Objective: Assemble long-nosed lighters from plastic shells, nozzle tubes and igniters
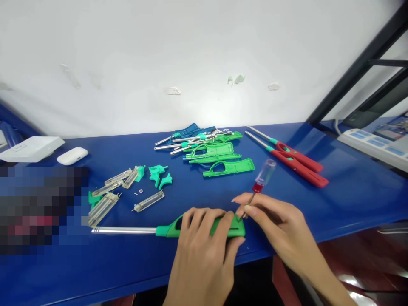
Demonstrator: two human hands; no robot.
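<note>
- Closest to me is my left hand [204, 246], fingers draped over the body of the green lighter [237, 231] and thumb along its near edge, so it's got a proper grip. The lighter lies flat on the desk [111, 272] near the front edge, nose pointing left.
- I'd guess it's pretty light, so it'd skid if I pushed without weight on top. The plastic looks stiff but thin and a bit glossy, so the wide handle is the place to hold, palm down.
- I'd leave the metal tube [127, 230] alone: smooth, round, probably slippery, and a poor spot to steady anything from.
- My right hand [283, 221] is pinching the shaft of the screwdriver [263, 176] low down, with the tip by the butt end of the lighter. Can't see exactly where it touches, my fingers are in the way.
- Low pinch should be good for aiming; for real twist I reckon the chunky clear handle is the better grab. Too much force might crack the casing, imo.
- Further out, left of centre, are clear plastic cartridges [148, 201], likely brittle, so edges only.
- Behind those, open green casings [229, 168], which look flimsy around the finger hole.
</note>
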